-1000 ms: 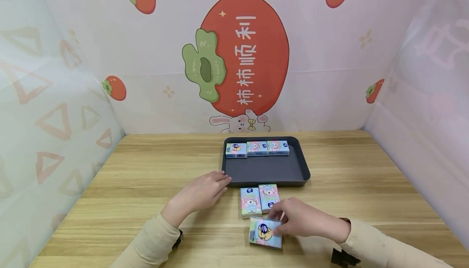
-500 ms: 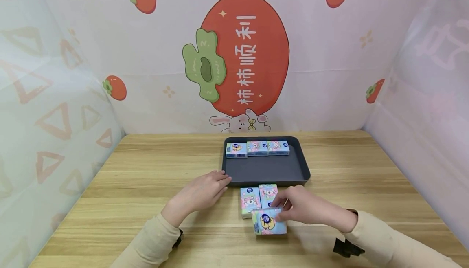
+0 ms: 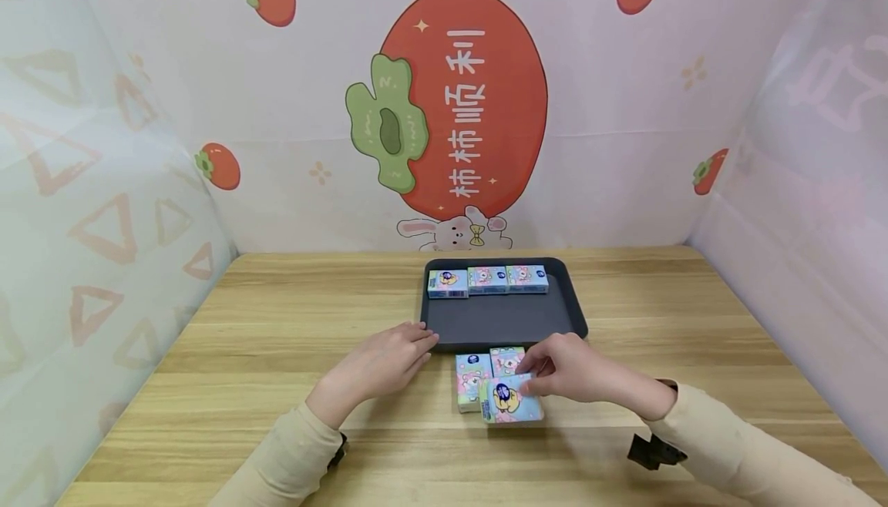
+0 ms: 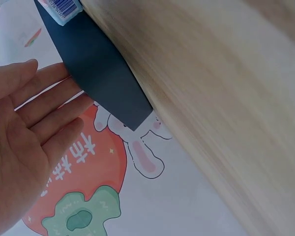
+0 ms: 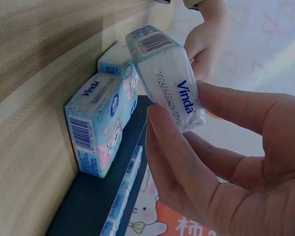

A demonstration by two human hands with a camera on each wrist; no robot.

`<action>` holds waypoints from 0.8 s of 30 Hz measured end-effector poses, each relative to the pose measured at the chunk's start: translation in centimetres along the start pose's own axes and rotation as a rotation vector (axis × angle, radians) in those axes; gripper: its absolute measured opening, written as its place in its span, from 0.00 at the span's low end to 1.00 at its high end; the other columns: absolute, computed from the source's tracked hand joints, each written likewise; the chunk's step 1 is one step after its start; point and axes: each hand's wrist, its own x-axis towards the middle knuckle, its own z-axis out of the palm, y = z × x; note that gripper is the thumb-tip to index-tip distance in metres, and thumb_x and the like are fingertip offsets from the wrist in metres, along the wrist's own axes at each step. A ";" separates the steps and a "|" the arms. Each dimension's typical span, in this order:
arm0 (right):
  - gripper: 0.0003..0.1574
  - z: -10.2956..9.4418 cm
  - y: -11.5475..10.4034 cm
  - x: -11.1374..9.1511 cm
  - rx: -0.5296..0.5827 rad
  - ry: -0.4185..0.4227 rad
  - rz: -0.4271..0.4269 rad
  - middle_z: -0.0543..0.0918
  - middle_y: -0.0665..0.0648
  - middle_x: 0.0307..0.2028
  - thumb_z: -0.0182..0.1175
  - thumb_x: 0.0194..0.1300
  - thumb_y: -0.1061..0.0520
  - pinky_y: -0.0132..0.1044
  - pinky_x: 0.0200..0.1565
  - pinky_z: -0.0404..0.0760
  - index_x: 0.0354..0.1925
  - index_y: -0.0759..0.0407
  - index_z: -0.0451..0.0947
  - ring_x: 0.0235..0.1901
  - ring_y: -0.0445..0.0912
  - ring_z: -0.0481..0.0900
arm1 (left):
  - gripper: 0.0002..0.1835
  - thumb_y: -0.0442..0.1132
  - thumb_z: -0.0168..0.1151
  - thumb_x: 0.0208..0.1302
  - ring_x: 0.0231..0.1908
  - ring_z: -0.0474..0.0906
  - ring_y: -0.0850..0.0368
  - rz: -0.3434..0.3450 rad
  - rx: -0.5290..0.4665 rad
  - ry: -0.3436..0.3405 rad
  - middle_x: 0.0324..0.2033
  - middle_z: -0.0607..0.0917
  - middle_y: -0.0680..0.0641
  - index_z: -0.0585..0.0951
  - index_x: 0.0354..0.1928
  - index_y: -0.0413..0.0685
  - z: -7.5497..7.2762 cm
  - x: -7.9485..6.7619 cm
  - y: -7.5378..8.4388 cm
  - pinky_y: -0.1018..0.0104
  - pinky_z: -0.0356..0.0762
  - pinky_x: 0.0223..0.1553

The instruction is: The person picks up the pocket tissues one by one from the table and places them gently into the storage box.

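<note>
Between thumb and fingers, my right hand (image 3: 572, 368) pinches a small tissue pack (image 3: 512, 402) by its right end, a yellow figure on its upper face. The right wrist view shows the held pack's (image 5: 164, 78) end with "Vinda" printing. It overlaps two more tissue packs, a left one (image 3: 470, 374) and a right one (image 3: 506, 359), lying side by side in front of the dark grey tray (image 3: 502, 326). My left hand (image 3: 381, 362) has its fingers extended, fingertips at the tray's near left corner; in the left wrist view its palm (image 4: 19, 142) holds nothing.
Three tissue packs, a left (image 3: 448, 283), a middle (image 3: 487, 280) and a right (image 3: 527, 279), lie in a row along the tray's far side. The wooden table (image 3: 312, 291) ends at a printed backdrop (image 3: 291, 91), with pale sheets at both sides.
My right hand has lifted the tissue pack and moved it forward, toward the tray, so it now covers parts of the two packs behind. The left hand has stayed still.
</note>
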 end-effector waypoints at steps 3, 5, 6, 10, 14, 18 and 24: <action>0.13 -0.3 0.1 0.1 -0.003 -0.001 -0.004 0.84 0.47 0.30 0.68 0.56 0.52 0.26 0.30 0.80 0.38 0.59 0.85 0.27 0.37 0.76 | 0.18 0.42 0.52 0.70 0.60 0.74 0.47 0.001 0.001 -0.001 0.56 0.80 0.44 0.78 0.57 0.42 0.0 0.0 0.0 0.56 0.73 0.62; 0.13 -0.5 0.1 0.2 -0.005 0.000 0.004 0.84 0.47 0.30 0.68 0.57 0.52 0.27 0.30 0.80 0.38 0.58 0.84 0.28 0.38 0.76 | 0.19 0.42 0.52 0.70 0.60 0.74 0.47 0.002 0.000 -0.001 0.56 0.80 0.44 0.78 0.57 0.42 0.0 0.0 0.0 0.56 0.72 0.63; 0.13 -0.6 0.1 0.2 -0.008 -0.001 0.007 0.84 0.46 0.30 0.68 0.57 0.52 0.27 0.29 0.79 0.38 0.58 0.84 0.28 0.38 0.76 | 0.18 0.42 0.52 0.70 0.59 0.74 0.48 0.002 0.001 0.000 0.56 0.80 0.44 0.78 0.57 0.42 0.0 0.0 0.0 0.56 0.72 0.63; 0.13 -0.9 0.2 0.4 -0.006 -0.002 0.029 0.83 0.46 0.29 0.67 0.57 0.52 0.28 0.28 0.79 0.39 0.58 0.84 0.28 0.39 0.75 | 0.18 0.42 0.52 0.70 0.59 0.75 0.48 0.009 0.005 0.011 0.55 0.81 0.44 0.79 0.56 0.42 0.0 0.0 0.0 0.56 0.72 0.62; 0.12 -1.2 0.2 0.6 -0.005 0.007 0.045 0.82 0.47 0.27 0.67 0.58 0.52 0.28 0.26 0.77 0.38 0.58 0.84 0.26 0.40 0.73 | 0.18 0.42 0.52 0.70 0.58 0.75 0.47 0.020 0.014 0.022 0.55 0.81 0.44 0.79 0.56 0.41 0.1 0.0 0.0 0.56 0.73 0.62; 0.13 -1.5 0.2 0.7 0.004 0.013 0.044 0.82 0.47 0.26 0.67 0.57 0.52 0.28 0.25 0.78 0.38 0.59 0.84 0.25 0.39 0.74 | 0.18 0.42 0.52 0.70 0.58 0.75 0.48 0.023 0.020 0.024 0.54 0.81 0.44 0.79 0.56 0.41 0.1 0.0 0.0 0.57 0.73 0.62; 0.13 -2.0 0.3 1.1 0.021 0.015 0.044 0.83 0.49 0.28 0.67 0.58 0.53 0.29 0.28 0.81 0.39 0.60 0.84 0.27 0.40 0.77 | 0.18 0.42 0.52 0.70 0.59 0.75 0.47 0.016 0.017 0.018 0.55 0.81 0.44 0.79 0.56 0.42 0.0 0.0 0.0 0.56 0.73 0.62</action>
